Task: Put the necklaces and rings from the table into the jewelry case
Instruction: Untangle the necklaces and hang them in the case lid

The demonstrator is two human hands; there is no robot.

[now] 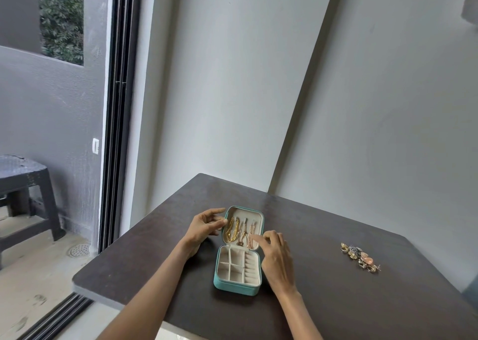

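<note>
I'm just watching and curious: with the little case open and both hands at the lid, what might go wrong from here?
1. The necklaces hang close together in the lid of the jewelry case; the right hand fingering them could tangle the chains.
2. The left hand steadies the lid edge; a push might tip the light case.
3. The rings lie loose, far right on the table, and could roll when picked up.
</note>
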